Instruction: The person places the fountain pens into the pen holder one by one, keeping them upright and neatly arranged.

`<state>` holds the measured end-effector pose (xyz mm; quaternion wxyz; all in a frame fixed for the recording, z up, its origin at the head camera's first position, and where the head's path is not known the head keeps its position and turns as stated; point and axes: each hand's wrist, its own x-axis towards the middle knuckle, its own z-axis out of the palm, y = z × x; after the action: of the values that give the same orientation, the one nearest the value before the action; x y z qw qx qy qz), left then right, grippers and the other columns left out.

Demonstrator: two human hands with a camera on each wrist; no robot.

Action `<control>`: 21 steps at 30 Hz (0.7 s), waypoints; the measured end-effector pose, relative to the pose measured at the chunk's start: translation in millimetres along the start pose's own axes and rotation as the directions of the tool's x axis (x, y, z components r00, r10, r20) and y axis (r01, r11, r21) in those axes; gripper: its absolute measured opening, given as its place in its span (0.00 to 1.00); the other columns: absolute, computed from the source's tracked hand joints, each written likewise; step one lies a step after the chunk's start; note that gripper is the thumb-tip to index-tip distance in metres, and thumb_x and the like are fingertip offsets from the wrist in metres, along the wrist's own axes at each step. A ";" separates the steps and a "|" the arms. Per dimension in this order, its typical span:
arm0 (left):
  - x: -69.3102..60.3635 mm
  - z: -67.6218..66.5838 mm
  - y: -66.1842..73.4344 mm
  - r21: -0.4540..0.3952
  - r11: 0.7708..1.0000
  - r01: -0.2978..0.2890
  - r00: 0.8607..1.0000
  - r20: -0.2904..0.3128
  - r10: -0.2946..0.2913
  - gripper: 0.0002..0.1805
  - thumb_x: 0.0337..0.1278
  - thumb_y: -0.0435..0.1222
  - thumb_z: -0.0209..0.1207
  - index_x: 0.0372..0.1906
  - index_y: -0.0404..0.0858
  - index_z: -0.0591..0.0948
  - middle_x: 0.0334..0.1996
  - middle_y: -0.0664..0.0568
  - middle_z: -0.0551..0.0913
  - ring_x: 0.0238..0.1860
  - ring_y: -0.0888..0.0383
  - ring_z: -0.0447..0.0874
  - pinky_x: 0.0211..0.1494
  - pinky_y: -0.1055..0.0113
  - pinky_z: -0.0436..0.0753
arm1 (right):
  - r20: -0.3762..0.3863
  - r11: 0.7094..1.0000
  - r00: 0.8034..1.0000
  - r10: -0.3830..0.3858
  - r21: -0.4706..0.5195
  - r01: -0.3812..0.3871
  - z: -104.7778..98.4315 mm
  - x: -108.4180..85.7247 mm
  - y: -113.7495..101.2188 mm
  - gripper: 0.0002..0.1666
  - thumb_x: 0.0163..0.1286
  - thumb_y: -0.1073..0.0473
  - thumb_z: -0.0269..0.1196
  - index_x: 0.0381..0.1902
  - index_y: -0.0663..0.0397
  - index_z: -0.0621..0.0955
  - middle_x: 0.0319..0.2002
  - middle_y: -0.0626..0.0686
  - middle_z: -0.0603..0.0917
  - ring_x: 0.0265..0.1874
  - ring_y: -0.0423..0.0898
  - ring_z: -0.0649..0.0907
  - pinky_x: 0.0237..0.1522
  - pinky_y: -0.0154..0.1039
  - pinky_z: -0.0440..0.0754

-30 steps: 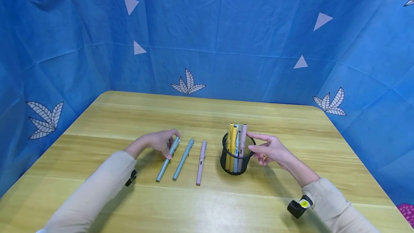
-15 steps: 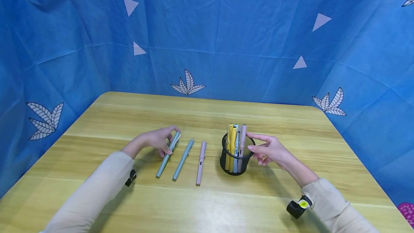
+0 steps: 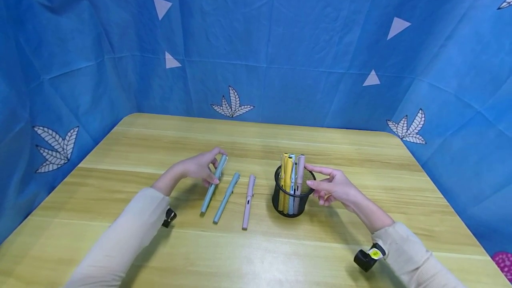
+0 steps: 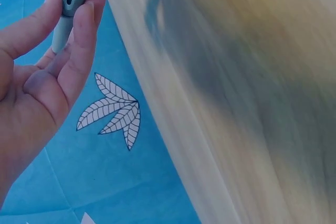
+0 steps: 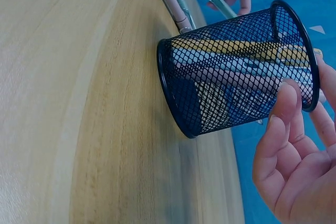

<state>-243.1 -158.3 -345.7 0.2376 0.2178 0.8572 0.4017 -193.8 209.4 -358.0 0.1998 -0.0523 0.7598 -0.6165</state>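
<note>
Left grip (image 3: 202, 166): the tilted teal pen (image 3: 213, 189) is pinched by thumb and fingers.
Right grip (image 3: 335, 186): the mesh cup (image 5: 215, 103) is pinched near its rim.
Surface (image 3: 312, 252): a second teal pen (image 3: 226, 198) and a lilac pen (image 3: 248, 202) are laid between them.
Pen risk: neighbours could be knocked if it is swung low.
Cup risk: it could be tipped by uneven rim pressure.

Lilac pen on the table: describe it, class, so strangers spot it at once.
On the wooden table, find the black mesh cup. Just left of it in the head view lies the lilac pen, the only lilac one outside the cup.
</note>
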 end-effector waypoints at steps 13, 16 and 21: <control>3.2 -1.8 13.4 -0.038 0.997 -0.064 0.998 -0.019 0.064 0.41 0.44 0.20 0.59 0.64 0.37 0.54 0.39 0.37 0.69 0.22 0.50 0.77 0.32 0.53 0.80 | 0.002 1.000 1.000 -0.008 0.008 0.008 -0.4 -0.8 -1.6 0.40 0.58 0.56 0.64 0.66 0.53 0.60 0.22 0.60 0.81 0.12 0.41 0.76 0.18 0.34 0.77; 5.1 -0.8 15.0 -0.048 0.996 -0.080 0.997 -0.023 0.079 0.40 0.45 0.20 0.59 0.64 0.37 0.54 0.39 0.37 0.68 0.23 0.50 0.78 0.31 0.54 0.80 | 0.003 1.000 1.000 -0.005 0.011 0.005 -0.1 -0.9 -1.2 0.40 0.58 0.57 0.64 0.66 0.53 0.60 0.22 0.60 0.81 0.12 0.41 0.76 0.18 0.34 0.77; 8.9 1.4 20.6 -0.081 0.992 -0.096 0.995 -0.033 0.094 0.40 0.46 0.19 0.58 0.64 0.39 0.55 0.39 0.37 0.68 0.23 0.48 0.78 0.32 0.52 0.80 | 0.006 1.000 1.000 -0.003 0.022 0.003 0.1 -0.7 -0.7 0.41 0.58 0.57 0.64 0.66 0.53 0.59 0.22 0.59 0.81 0.12 0.41 0.76 0.18 0.34 0.77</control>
<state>-245.6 -140.4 -332.3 0.2146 0.2427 0.8319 0.4506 -193.3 209.4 -357.2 0.2019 -0.0534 0.7524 -0.6248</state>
